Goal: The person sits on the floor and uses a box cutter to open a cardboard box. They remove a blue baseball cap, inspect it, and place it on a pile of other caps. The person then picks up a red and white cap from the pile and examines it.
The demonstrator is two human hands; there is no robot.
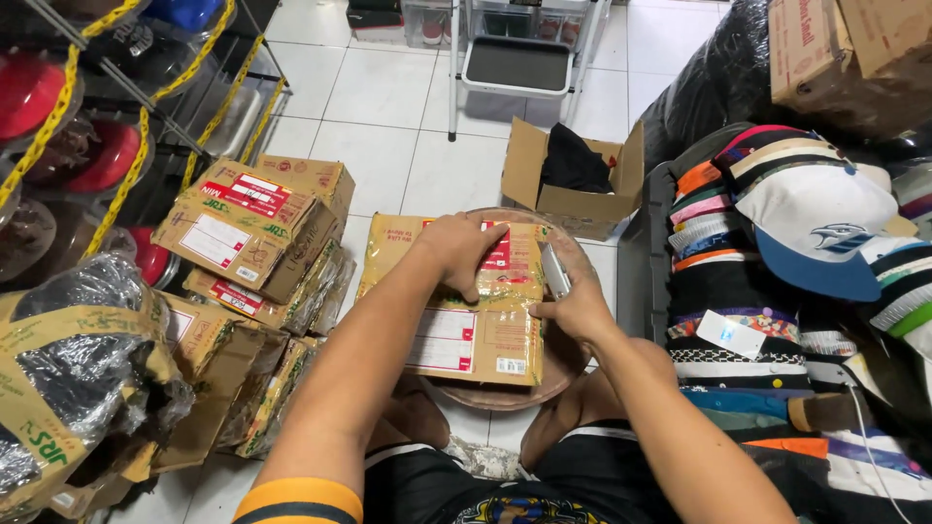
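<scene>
White floor tiles surround the taped cardboard parcel [466, 301]; my left hand [464, 250] presses flat on it, fingers spread, while my right hand [575, 309] grips a box cutter [554, 271].

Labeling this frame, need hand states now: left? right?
Left hand: open, pressed flat on the taped cardboard parcel.
Right hand: closed around a grey box cutter, at the parcel's right edge.

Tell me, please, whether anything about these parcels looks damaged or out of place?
The taped cardboard parcel under the left hand and right hand looks creased but whole. To its left, the parcel stack leans unevenly, and the nearest package is torn, showing crumpled black plastic.
</scene>
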